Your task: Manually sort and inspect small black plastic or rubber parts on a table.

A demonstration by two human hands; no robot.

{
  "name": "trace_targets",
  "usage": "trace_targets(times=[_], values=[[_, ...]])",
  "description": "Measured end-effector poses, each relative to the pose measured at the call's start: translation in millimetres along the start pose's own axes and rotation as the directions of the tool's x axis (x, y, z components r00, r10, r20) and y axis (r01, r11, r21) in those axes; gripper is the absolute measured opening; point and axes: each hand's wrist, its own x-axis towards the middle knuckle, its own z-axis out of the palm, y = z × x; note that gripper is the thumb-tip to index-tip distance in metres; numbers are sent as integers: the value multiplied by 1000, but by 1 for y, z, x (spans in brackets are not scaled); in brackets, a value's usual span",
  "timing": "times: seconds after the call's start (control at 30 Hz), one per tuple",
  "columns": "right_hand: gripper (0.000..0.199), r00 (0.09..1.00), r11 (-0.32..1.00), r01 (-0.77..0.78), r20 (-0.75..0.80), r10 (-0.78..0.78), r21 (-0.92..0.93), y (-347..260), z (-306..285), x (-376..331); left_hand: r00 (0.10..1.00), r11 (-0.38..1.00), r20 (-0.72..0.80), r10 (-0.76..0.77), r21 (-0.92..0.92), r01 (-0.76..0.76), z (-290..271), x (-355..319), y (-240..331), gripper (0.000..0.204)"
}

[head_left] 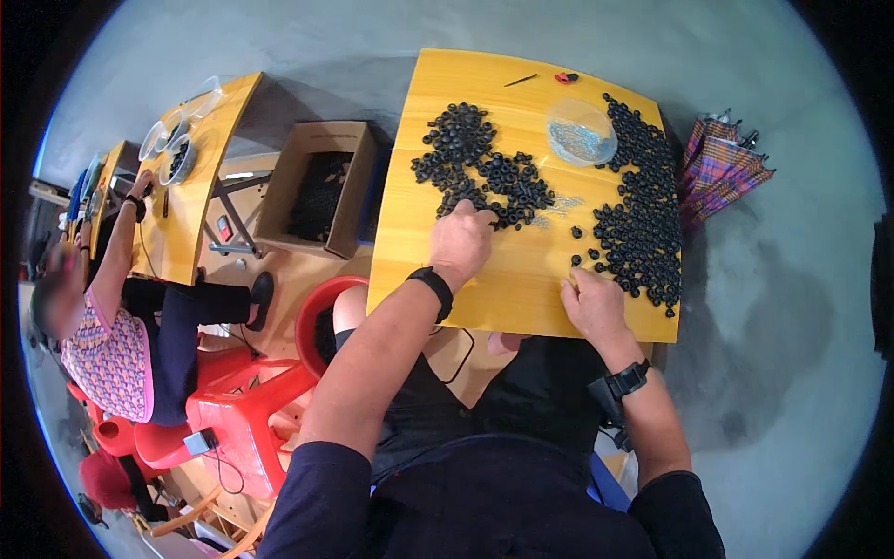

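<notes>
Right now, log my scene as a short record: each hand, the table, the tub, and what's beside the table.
left hand: at the near edge of the left pile of black parts; grip unclear
right hand: beside the right pile of black parts; grip unclear
table: yellow
tub: clear, holding small silvery pieces
right of table: plaid umbrella
left of table: cardboard box

Black parts, yellow tabletop, plaid umbrella, red stool
</notes>
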Motion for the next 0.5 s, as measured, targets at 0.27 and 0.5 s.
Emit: trace_targets(times=[0.27, 0.5], values=[[11, 994, 994, 76, -89, -69, 77, 7, 1, 20, 997, 994, 31, 64, 92, -67, 0, -1, -9, 13], [12, 995, 987, 88, -64, -80, 138, 0, 16, 56, 999, 999, -20, 24, 21, -24, -20, -3, -5, 13]])
